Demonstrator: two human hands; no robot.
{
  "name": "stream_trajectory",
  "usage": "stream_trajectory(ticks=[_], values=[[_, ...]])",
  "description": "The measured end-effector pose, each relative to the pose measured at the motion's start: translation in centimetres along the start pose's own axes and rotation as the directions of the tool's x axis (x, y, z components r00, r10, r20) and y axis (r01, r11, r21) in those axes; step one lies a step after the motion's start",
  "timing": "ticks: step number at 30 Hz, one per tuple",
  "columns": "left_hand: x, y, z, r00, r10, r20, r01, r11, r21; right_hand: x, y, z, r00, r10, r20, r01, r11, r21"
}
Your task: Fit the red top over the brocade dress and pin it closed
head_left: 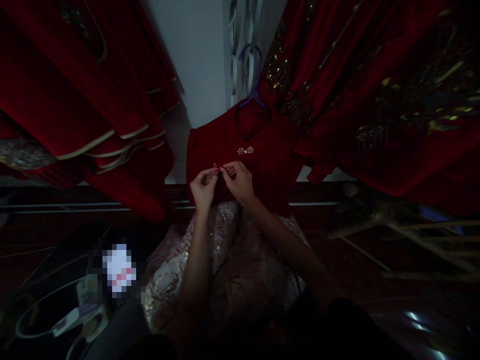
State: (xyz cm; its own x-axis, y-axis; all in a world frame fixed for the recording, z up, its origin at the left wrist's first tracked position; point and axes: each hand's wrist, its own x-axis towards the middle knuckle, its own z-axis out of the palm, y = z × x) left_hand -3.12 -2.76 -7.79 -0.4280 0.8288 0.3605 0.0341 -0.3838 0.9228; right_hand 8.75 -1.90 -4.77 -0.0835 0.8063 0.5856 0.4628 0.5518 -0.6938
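Note:
A red top [270,175] hangs in front of me on a purple hanger [257,82]. Its V-shaped neck lies under the hanger, and a flower-shaped jewelled clasp [245,150] sits below the neck. My left hand [204,187] pinches at the front of the top, thumb against fingers, beside a small jewelled ornament [215,165]. Fingertips nearly touching it, my right hand [239,181] pinches at the same spot. What lies between the fingertips is too small and dark to make out.
Red garments with pale trim [93,142] hang at left; red garments with gold sequins [412,100] hang at right. Shiny pale brocade cloth [176,270] covers my lap. A blurred bright screen [119,267] and a white cable [28,332] lie lower left. A wooden frame [405,230] stands right.

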Motion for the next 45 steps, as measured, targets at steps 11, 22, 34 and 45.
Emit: stream_trajectory(ticks=[11,22,34,45], values=[[0.8,-1.1,-1.5,0.978,0.037,0.205,-0.076,0.980,0.182,0.9,0.1,-3.5,0.976,0.060,0.209,-0.091,0.986,0.139],[0.3,-0.8,-6.0,0.724,-0.364,0.585,0.098,0.895,0.436,-5.5,4.3,-9.8,0.922,0.234,0.309,-0.239,0.971,-0.022],[0.0,-1.9,-5.0,0.708,-0.407,0.577,0.129,0.878,0.461,-5.5,4.4,-8.4,0.933,0.228,0.278,-0.216,0.974,-0.073],[0.1,-0.2,-5.4,0.751,-0.347,0.561,-0.116,0.768,0.630,-6.1,4.4,-7.9,0.915,0.211,0.345,-0.142,0.966,-0.216]])
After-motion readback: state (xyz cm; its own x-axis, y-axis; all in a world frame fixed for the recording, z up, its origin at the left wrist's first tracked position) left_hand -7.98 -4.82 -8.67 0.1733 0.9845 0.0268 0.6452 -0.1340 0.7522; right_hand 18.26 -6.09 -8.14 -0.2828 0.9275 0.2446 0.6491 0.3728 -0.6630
